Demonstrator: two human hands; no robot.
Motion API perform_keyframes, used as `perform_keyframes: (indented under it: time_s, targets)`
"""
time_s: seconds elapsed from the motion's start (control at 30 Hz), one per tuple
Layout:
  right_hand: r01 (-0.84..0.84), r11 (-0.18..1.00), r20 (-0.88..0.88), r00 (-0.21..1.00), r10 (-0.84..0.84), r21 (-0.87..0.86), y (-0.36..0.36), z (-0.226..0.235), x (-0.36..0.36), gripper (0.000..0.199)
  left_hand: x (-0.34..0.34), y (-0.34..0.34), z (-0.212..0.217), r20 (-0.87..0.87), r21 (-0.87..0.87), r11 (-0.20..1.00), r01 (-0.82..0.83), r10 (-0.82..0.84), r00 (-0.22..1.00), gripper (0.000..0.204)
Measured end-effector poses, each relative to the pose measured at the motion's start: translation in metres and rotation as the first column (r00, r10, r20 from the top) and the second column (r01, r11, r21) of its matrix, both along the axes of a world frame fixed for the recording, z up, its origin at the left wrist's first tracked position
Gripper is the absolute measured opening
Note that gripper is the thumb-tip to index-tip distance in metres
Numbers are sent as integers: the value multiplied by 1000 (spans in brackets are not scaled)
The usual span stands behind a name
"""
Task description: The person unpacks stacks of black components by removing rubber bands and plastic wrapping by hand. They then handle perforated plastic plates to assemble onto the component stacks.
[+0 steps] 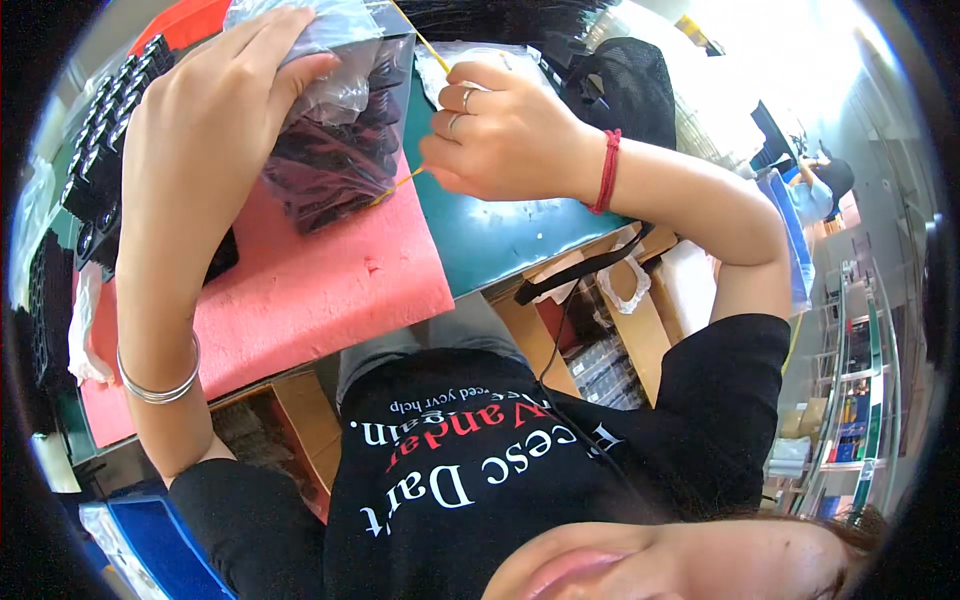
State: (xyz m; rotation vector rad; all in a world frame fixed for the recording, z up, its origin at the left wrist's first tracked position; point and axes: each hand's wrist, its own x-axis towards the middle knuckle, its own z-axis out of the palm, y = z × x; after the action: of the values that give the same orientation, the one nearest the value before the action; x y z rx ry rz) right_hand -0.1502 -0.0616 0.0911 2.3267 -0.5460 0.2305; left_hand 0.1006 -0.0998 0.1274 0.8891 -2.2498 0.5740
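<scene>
Bagged bundle (pixel 340 150) at upper left, a yellow band (pixel 431 50) stretched from it.
The right hand (pixel 505 135), upper centre, clenches the band, hiding part of it; the left hand (pixel 215 95) covers clear plastic (pixel 345 92), its grip impossible to tell. Dark contents (pixel 325 185) are indistinct; the frame's top edge crops the plastic.

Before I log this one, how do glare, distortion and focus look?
In the head view, fisheye curvature bends the shelving; glare washes out the upper right; the plastic bag catches pale highlights; the left hand and right hand look fairly sharp, the distant person softer.
</scene>
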Motion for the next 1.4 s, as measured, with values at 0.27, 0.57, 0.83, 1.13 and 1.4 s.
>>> perform_keyframes:
  time_s: [0.27, 0.57, 0.83, 1.13, 1.4]
  targets:
    - [171, 984, -106, 981, -165, 49, 1, -2, -9, 17, -1, -5, 6, 2, 99, 995, 25, -26, 1000, 35]
    - [204, 965, -231, 943, -239, -167, -35, 48, -29, 18, 14, -16, 5, 23, 188, 978, 92, -98, 995, 35]
    - [388, 847, -341, 791, -508, -363, -98, 84, -24, 21, 16, 12, -4, -21, 67, 994, 89, -88, 996, 34]
    - [311, 928, 399, 893, -210, -207, -45, 176, -99, 26, -1, 15, -12, -43, -60, 998, -16, 14, 999, 32]
    - [435, 900, 281, 867, -411, -24, -34, 114, -139, 29, 0, 7, -11, 6, -71, 997, 1, 0, 1000, 34]
